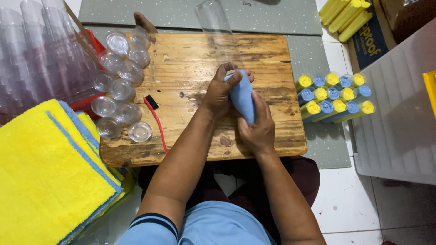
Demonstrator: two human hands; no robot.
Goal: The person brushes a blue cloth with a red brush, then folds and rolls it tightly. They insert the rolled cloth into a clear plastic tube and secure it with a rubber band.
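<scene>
Over a low wooden table [190, 59], my left hand [221, 90] grips the mouth of a clear plastic tube [218, 31] that tilts up and away from me. A rolled blue cloth [243, 97] pokes into the tube's near end. My right hand [258, 129] holds the roll from below, fingers wrapped around its lower part. Both hands touch the cloth; part of the roll is hidden under my fingers.
Clear plastic caps [119, 86] lie along the table's left side, next to a red-handled brush [154, 115]. Stacked clear tubes [36, 50] and folded yellow cloths [45, 172] sit at left. Filled tubes with yellow and blue rolls [334, 97] lie at right, beside a white bin [399, 118].
</scene>
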